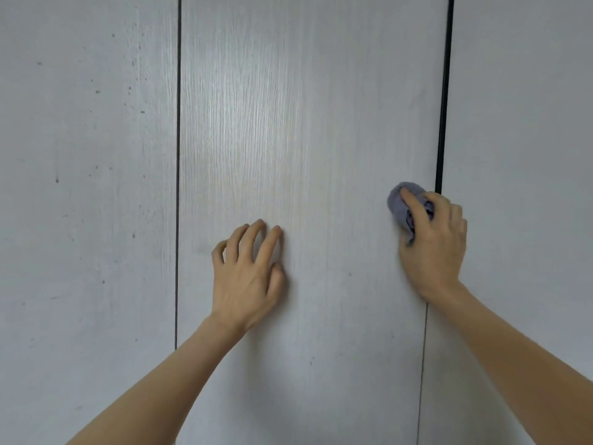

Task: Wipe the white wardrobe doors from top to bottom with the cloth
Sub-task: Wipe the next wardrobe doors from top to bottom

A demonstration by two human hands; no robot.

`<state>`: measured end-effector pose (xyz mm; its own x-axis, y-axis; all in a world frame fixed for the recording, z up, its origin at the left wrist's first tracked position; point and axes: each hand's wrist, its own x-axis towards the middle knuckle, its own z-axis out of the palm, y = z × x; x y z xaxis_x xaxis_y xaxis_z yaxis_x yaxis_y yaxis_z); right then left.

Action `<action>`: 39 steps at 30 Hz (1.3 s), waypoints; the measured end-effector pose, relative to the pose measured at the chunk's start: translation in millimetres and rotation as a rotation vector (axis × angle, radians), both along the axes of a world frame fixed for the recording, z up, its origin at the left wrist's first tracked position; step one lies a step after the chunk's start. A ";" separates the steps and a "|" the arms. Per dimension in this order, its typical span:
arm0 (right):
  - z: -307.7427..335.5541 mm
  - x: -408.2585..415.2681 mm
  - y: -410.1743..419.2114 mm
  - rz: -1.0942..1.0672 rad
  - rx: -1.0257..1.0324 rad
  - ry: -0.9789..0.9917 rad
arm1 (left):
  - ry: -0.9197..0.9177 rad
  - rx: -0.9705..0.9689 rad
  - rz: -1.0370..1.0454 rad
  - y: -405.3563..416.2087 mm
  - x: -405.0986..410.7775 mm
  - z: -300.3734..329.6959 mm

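Observation:
White wood-grain wardrobe doors fill the head view. The middle door [308, 123] runs between two dark vertical gaps. My right hand [433, 248] grips a bunched grey-blue cloth [398, 203] and presses it against the middle door's right edge, beside the gap [444, 91]. My left hand [247, 277] rests on the middle door lower down, fingertips touching the surface with the fingers spread and bent, holding nothing.
The left door [86, 187] carries several small dark specks. The right door [526, 123] lies beyond the wider dark gap. A thin gap [178, 155] separates the left and middle doors. No handles are in view.

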<state>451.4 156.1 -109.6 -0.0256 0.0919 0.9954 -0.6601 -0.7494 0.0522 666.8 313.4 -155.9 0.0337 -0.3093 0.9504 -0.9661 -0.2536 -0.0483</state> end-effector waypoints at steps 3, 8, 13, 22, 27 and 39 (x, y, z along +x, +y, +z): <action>-46.5 -0.4 -10.1 -0.006 -0.197 0.255 | -0.099 0.049 -0.033 -16.0 -25.5 -10.0; -42.8 -27.3 -12.0 -0.130 -0.521 0.681 | -0.208 0.118 -0.035 -32.5 -50.1 -13.1; 45.7 -26.4 -6.7 -0.149 -0.268 0.314 | -0.199 0.158 -0.013 -44.0 -53.3 -15.5; -86.3 -13.6 -12.5 0.005 -0.456 0.703 | -0.237 0.135 -0.041 -44.6 -47.5 -14.1; -51.7 -16.9 -11.6 -0.005 -0.429 0.707 | -0.265 0.158 -0.050 -40.2 -43.4 -12.4; -138.1 -16.3 -3.8 0.056 -0.396 0.956 | -0.164 0.197 -0.017 -10.6 -28.4 -62.3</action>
<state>435.2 152.3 -247.7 0.7449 0.4401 0.5015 -0.1783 -0.5929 0.7853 638.4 302.8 -218.1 -0.1227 -0.4880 0.8642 -0.9454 -0.2074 -0.2514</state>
